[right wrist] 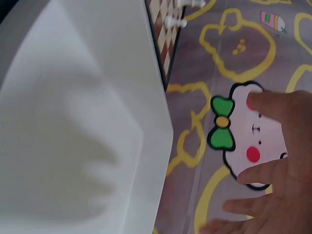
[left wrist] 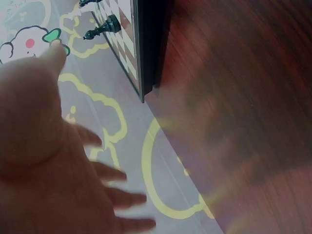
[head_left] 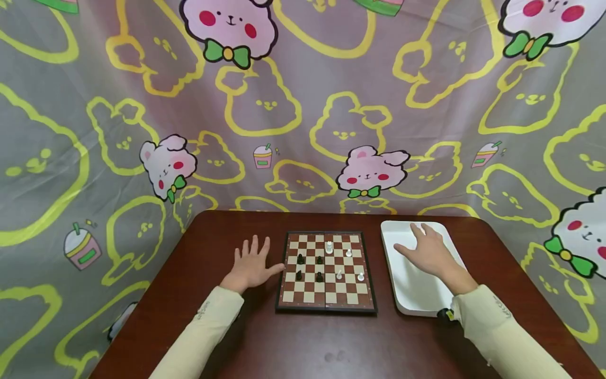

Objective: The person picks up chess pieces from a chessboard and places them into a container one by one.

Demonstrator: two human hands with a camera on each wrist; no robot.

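Observation:
A chessboard (head_left: 303,305) lies unfolded on the table, with several black pieces (head_left: 319,277) on its left half and several white pieces (head_left: 361,276) on its right. My left hand (head_left: 251,266), fingers spread and nothing held, hovers just left of the board; the thumb points at its left edge. A black chess piece (left wrist: 105,28) and the board's side show in the left wrist view. Over the white tray (head_left: 414,297) hangs my right hand (head_left: 428,253), its fingers spread and holding nothing. The right wrist view shows the tray's inside (right wrist: 87,122) with the hand's shadow on it.
The dark wooden table (head_left: 303,342) carries the board, with the tray to its right. A dark object (head_left: 445,316) sits at the right cuff by the tray's near corner. A patterned curtain (head_left: 303,142) hangs behind the table and along both sides.

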